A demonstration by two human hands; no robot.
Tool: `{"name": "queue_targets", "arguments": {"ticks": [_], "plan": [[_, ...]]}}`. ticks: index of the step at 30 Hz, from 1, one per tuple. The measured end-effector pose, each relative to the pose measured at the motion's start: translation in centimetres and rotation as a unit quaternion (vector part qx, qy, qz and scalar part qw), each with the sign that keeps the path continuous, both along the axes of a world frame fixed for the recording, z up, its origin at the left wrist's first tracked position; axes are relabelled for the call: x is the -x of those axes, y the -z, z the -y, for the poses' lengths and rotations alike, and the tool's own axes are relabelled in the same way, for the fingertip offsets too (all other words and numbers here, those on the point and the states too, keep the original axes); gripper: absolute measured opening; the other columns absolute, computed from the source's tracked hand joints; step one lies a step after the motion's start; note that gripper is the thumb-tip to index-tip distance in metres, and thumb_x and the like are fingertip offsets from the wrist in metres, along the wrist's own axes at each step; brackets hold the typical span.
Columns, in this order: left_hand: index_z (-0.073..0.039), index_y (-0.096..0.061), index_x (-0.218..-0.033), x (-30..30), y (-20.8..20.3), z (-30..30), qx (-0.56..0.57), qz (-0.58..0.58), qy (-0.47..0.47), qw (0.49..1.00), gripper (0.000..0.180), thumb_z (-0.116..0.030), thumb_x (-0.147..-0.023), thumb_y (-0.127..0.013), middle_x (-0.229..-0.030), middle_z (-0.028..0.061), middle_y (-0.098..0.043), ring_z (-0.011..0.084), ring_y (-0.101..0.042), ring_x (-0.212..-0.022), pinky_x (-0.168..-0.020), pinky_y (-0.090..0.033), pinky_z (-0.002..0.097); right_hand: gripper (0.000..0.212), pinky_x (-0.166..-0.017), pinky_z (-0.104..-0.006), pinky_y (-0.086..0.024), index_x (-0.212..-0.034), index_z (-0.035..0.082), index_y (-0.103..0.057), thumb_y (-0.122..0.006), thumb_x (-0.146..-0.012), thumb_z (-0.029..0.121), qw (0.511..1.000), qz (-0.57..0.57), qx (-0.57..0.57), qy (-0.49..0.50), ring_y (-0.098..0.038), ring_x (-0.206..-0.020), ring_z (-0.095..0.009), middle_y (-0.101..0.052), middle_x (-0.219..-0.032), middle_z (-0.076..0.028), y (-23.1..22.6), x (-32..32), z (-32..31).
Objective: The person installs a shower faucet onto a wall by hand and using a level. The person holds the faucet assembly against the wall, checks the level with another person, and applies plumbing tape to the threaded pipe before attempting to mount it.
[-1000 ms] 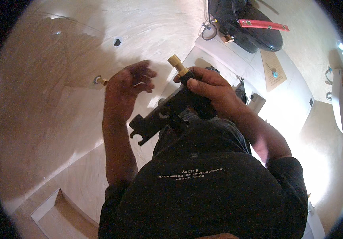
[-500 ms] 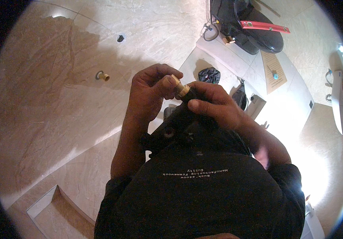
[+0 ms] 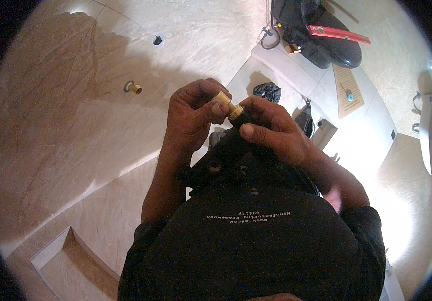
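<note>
My left hand (image 3: 193, 108) is closed, pinching a small brass pipe fitting (image 3: 221, 98) between thumb and fingertips. Close against it, my right hand (image 3: 278, 128) grips a dark cylindrical piece (image 3: 243, 119) that ends in a brass collar (image 3: 234, 111). Both hands are raised in front of my body, with the brass parts lined up at an angle. My left fingertips partly cover the spot where the parts face each other, so I cannot tell whether they are joined. Most of the dark piece disappears under my right fingers.
From the tiled wall at left sticks a brass pipe stub (image 3: 135, 89), with a round hole (image 3: 158, 39) above it. A red spirit level (image 3: 339, 34) lies across a black bag (image 3: 331, 50) at upper right. A brown sheet (image 3: 349, 93) and a black crumpled bag (image 3: 267, 92) lie beyond my hands.
My left hand has turned the brass fitting slightly, and more of it shows above the thumb. The right hand keeps its grip. The whole view has shifted a little.
</note>
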State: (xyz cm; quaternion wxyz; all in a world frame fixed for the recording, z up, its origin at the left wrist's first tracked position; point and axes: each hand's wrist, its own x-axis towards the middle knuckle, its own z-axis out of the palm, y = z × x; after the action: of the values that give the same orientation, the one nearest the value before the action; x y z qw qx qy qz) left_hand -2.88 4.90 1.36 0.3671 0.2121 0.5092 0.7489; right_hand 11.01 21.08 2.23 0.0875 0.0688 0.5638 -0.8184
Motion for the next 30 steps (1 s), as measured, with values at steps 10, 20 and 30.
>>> {"name": "queue_targets", "arguments": {"ticks": [10, 20, 30], "plan": [[-0.003, -0.067, -0.090, -0.35, 0.50, 0.36, -0.006, 0.009, -0.008, 1.000, 0.023, -0.017, -0.081, -0.082, -0.087, 0.0066, -0.067, 0.0105, -0.061, -0.074, -0.060, -0.050, 0.0250, 0.038, -0.083, -0.0310, -0.050, -0.114, 0.000, -0.060, -0.068, -0.094, 0.031, 1.000, -0.021, -0.003, -0.003, -0.058, -0.092, -0.013, -0.065, -0.097, -0.006, 0.52, 0.01, 0.11], [-0.002, -0.068, -0.091, -0.64, 0.35, 0.42, 0.013, -0.003, -0.012, 1.000, 0.022, -0.017, -0.082, -0.082, -0.087, 0.0067, -0.067, 0.0104, -0.062, -0.072, -0.059, -0.050, 0.0245, 0.038, -0.083, -0.0314, -0.049, -0.115, -0.001, -0.060, -0.067, -0.094, 0.029, 1.000, -0.018, 0.015, 0.000, -0.058, -0.094, -0.013, -0.065, -0.098, -0.006, 0.69, -0.20, 0.26], [-0.003, -0.067, -0.092, -0.50, 0.83, 0.59, 0.002, -0.012, -0.008, 1.000, 0.022, -0.014, -0.081, -0.081, -0.089, 0.0088, -0.069, 0.0108, -0.063, -0.070, -0.056, -0.051, 0.0242, 0.037, -0.083, -0.0321, -0.049, -0.113, -0.002, -0.061, -0.066, -0.094, 0.030, 0.999, -0.035, -0.005, 0.004, -0.059, -0.092, -0.014, -0.065, -0.097, -0.007, 0.55, -0.26, 0.28]]}}
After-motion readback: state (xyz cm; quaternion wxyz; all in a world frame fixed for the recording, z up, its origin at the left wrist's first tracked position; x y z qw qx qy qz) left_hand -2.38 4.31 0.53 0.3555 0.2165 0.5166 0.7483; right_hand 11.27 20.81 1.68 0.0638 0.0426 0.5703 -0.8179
